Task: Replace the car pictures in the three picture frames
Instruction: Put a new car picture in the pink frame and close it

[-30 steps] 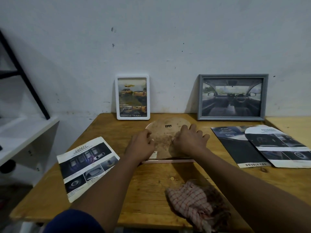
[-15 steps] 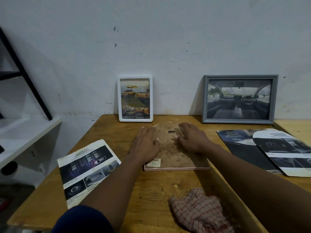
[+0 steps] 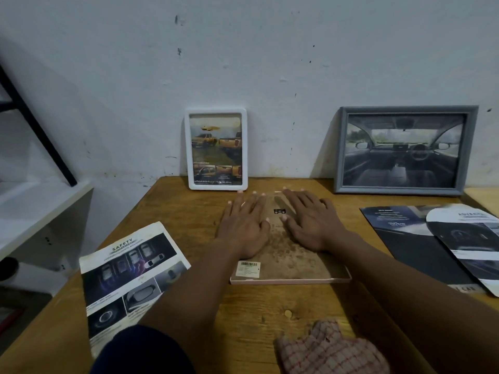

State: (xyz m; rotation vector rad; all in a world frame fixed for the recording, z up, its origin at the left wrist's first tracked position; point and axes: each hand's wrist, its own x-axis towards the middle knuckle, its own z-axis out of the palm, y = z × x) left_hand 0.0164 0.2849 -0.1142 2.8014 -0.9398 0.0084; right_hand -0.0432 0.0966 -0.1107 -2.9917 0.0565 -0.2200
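Lying face-down under both hands, pink frame [image 3: 290,261] — fingers [image 3: 251,205] spread flat on its backing, far edge seemingly hidden.

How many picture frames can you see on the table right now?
3. A white frame leans on the wall at centre, a grey frame leans at right, and a pink frame lies face down under both hands. None seems hidden.

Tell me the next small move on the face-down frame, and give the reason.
Probably slide the fingertips to the far edge of the backing board and press or pry there. Both the left hand and right hand lie flat, palms down, on the pink frame, which is face-down with its board seated and barcode sticker showing; no clip can be made out.
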